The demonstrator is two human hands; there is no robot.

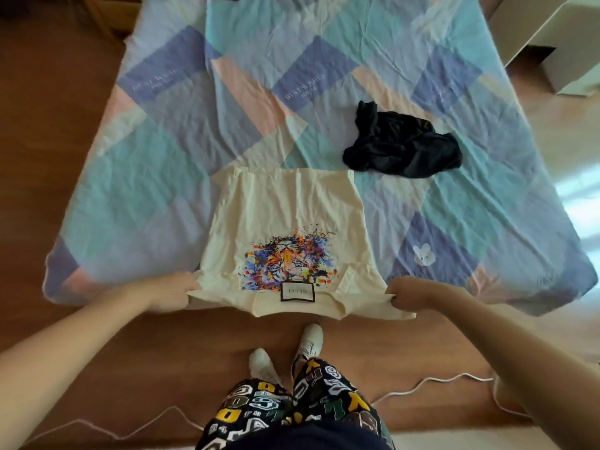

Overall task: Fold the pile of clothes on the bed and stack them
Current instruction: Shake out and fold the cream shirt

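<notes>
bright and soft throughout, daylit, coming from the right. strong glare on the floor [578, 196] at the right edge, washed to near white. only faint, diffuse shadows in the creases of the bedsheet [292, 92]. slightly soft overall, with smeared fine detail; printed letters on the sheet barely legible. motion blur around the left hand [177, 292] and right hand [406, 292]. heavy wide-angle bowing at the edges, forearms stretched large in the lower corners. dimmer in the top left corner.
</notes>
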